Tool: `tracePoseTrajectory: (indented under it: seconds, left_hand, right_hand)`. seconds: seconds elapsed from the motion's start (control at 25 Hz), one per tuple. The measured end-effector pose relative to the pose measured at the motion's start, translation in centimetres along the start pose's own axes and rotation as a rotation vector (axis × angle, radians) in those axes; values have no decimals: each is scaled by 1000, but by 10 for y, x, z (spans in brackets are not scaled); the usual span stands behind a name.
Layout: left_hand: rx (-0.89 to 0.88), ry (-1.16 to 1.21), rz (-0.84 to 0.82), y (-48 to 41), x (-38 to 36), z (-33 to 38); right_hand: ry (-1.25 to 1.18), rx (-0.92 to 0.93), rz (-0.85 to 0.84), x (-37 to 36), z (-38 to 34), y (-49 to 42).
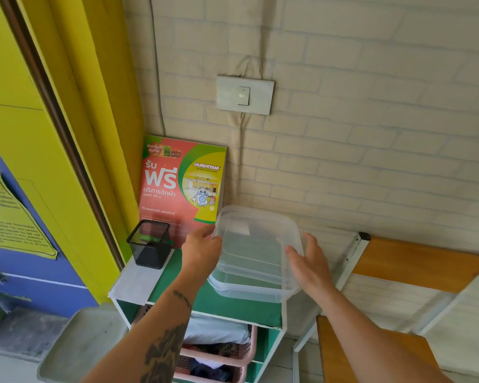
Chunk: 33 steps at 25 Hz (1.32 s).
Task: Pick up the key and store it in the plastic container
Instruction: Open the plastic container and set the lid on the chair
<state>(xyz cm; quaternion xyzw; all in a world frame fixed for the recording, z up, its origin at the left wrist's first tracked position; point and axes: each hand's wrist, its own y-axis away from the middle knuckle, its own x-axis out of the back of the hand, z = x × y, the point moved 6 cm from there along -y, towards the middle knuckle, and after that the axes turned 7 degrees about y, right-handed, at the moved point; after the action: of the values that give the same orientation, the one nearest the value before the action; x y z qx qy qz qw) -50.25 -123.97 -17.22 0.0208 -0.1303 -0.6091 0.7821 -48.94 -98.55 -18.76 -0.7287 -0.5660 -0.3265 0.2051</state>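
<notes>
My left hand (203, 251) holds one edge of the box (253, 261), my right hand (309, 268) lies flat against the other side; no key seen.

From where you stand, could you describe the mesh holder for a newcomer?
Find the green-topped shelf unit below the wall switch. On its back left corner, before the red poster, stands the mesh holder: black, square, unlike the clear plastic container.

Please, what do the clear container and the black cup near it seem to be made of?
The container looks like thin translucent plastic, smooth and slightly glossy: the green shelf top shows through it. The black cup is probably metal mesh with a matte coating: a fine see-through grid under a solid rim.
</notes>
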Motion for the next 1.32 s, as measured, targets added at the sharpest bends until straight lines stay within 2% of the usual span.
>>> tracePoseTrajectory:
  seconds: [0.12, 0.32, 0.48, 0.64, 1.0, 1.32]
  left_hand:
    - [-20, -12, 17, 8, -7, 3]
    - [-129, -78, 55, 12, -13, 3]
    - [-278, -130, 74, 27, -19, 12]
    - [-458, -276, 78, 49, -38, 23]
    - [-518, -393, -114, 111, -151, 26]
    - [-409, -549, -259, 193, -284, -26]
  right_hand:
    - [-131, -52, -72, -9, 3, 3]
    - [-155, 42, 25, -2, -7, 10]
    - [-54, 164, 165, 8, -21, 19]
    - [81, 199, 273, 25, -13, 37]
    - [176, 108, 371, 111, 87, 68]
    - [193, -24, 274, 174, 237, 99]
